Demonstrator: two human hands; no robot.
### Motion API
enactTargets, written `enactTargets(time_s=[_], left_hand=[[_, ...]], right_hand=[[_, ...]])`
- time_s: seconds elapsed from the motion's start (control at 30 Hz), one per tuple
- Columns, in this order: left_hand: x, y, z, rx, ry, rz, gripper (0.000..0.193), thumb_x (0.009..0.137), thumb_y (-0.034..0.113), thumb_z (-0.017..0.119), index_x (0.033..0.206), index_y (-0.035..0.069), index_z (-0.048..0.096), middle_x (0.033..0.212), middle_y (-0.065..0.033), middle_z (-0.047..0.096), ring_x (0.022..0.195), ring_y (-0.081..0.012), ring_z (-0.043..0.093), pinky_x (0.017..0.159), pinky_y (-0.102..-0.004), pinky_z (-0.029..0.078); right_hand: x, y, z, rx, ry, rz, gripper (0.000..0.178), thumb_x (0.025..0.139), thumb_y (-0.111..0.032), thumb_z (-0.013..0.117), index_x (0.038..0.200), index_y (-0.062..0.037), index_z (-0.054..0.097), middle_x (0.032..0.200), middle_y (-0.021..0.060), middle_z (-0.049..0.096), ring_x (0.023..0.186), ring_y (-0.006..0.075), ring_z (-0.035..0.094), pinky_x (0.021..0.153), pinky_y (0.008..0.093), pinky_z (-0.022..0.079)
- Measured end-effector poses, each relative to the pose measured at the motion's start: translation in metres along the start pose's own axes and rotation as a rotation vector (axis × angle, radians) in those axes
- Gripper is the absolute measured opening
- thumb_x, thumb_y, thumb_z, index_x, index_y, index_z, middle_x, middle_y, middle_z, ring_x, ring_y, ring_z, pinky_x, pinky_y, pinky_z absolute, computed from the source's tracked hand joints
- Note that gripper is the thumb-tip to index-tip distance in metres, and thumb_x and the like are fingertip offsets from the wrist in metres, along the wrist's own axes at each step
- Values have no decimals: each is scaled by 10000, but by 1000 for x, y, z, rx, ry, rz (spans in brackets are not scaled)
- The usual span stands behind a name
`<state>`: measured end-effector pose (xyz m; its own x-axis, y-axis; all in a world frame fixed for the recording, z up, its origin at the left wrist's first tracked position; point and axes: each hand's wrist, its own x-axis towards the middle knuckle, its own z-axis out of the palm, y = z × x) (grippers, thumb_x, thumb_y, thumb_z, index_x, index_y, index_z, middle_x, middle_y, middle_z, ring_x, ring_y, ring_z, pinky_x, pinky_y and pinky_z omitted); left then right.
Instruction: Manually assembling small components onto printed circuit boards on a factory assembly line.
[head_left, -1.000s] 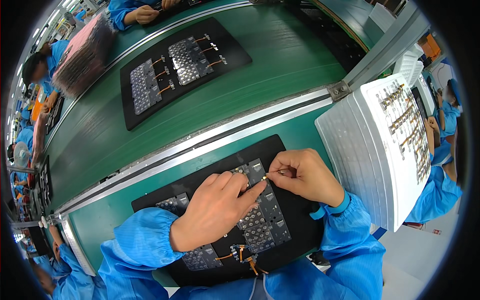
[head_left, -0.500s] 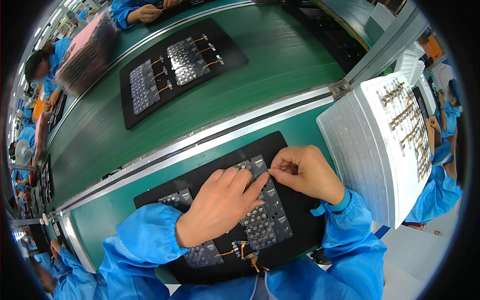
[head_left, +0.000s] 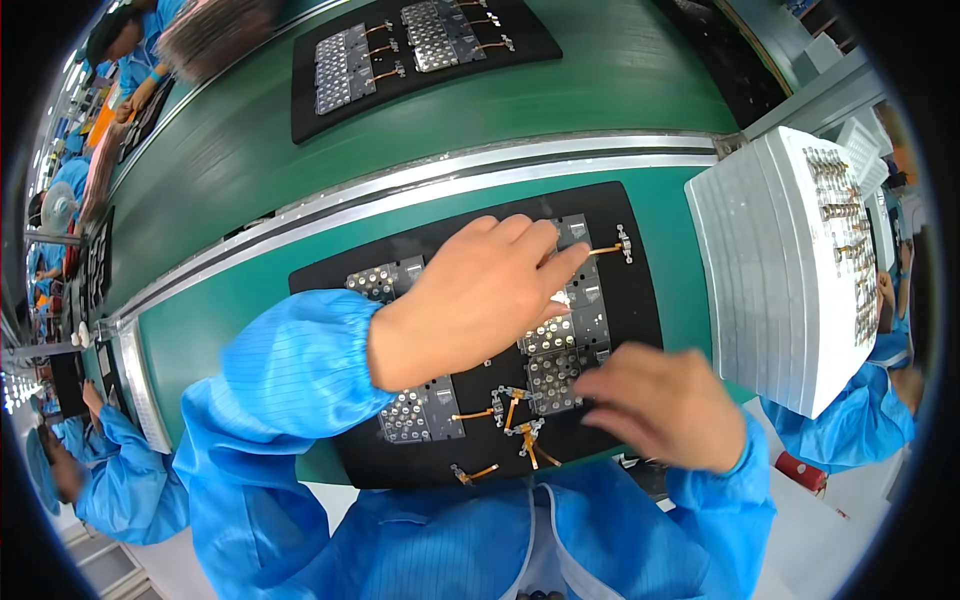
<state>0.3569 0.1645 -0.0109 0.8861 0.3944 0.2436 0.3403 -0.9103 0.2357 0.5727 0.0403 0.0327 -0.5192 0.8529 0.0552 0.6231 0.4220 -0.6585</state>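
Note:
My left hand (head_left: pixel 480 295) lies palm down across the right-hand circuit board panel (head_left: pixel 565 380), its fingers spread over the panel's far part and nothing visible in its grip. A flat orange flex cable (head_left: pixel 605 249) with a small metal connector end sticks out from that panel's far right edge. Beside the panel's near right corner, my right hand (head_left: pixel 665 405) is blurred by motion, thumb and fingers apart. Several loose flex cables (head_left: pixel 530 445) lie just left of it. A second panel (head_left: pixel 420 412) shows partly under my left forearm. Both panels rest on a black mat (head_left: pixel 635 310).
A stack of white foam trays (head_left: pixel 750 260) holding rows of cables stands at the right. Beyond a metal rail (head_left: pixel 420 190), a green conveyor (head_left: pixel 620 100) carries another black board (head_left: pixel 535 35) with panels. Other people in blue work at the left and right.
My right hand has let go at the panel's far right edge and moved nearer to me; a flex cable now shows there. My left hand stays on the panel. The whole view has shifted.

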Motion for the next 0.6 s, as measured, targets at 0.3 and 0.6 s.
enactTargets(time_s=[0.3,0.6], left_hand=[[-78,66,-55,-325,-355,-150,301,807,286,801,902,75,608,848,-83,590,806,-267,643,669,-381,526],[-129,102,-12,-323,-179,-232,197,819,215,775,861,86,633,765,-51,612,716,-232,663,602,-371,523]], right_hand=[[-31,-17,74,-34,-22,-192,348,780,-51,723,1128,-56,739,870,63,627,722,205,679,571,338,557],[-61,-8,20,-289,487,319,87,817,24,760,899,7,734,807,142,674,726,337,691,593,398,544]])
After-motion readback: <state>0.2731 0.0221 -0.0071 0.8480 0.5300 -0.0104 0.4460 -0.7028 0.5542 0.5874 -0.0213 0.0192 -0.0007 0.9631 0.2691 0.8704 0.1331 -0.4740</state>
